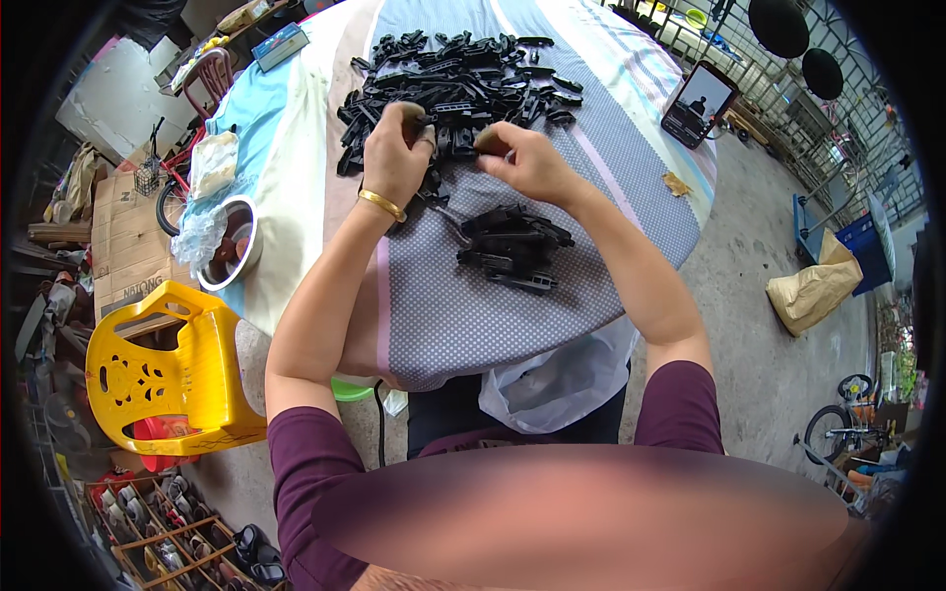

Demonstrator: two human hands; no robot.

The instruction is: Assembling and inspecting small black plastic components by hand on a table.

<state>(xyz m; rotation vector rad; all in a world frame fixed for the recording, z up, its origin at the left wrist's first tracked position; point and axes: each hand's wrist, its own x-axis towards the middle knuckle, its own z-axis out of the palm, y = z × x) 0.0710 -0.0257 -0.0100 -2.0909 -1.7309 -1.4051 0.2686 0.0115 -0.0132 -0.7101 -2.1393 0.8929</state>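
Observation:
A large pile of slim black plastic pieces (434, 74) covers the far middle of the table. At its near edge my left hand (396, 158), with a gold bangle and a ring, has its fingers closed around a black plastic piece. Just to its right, my right hand (537, 167) pinches at a black piece (455, 145) between the two hands. The fingertips partly hide what they grip. Nearer to me lies a smaller heap of similar black pieces (512, 241), between my forearms.
A patterned cloth covers the round table (443, 335). A phone (698, 103) stands upright at its right edge. On the left are a white bowl (253, 258) with round reddish items and a yellow plastic chair (212, 369). A translucent plastic bag (562, 384) hangs over my lap.

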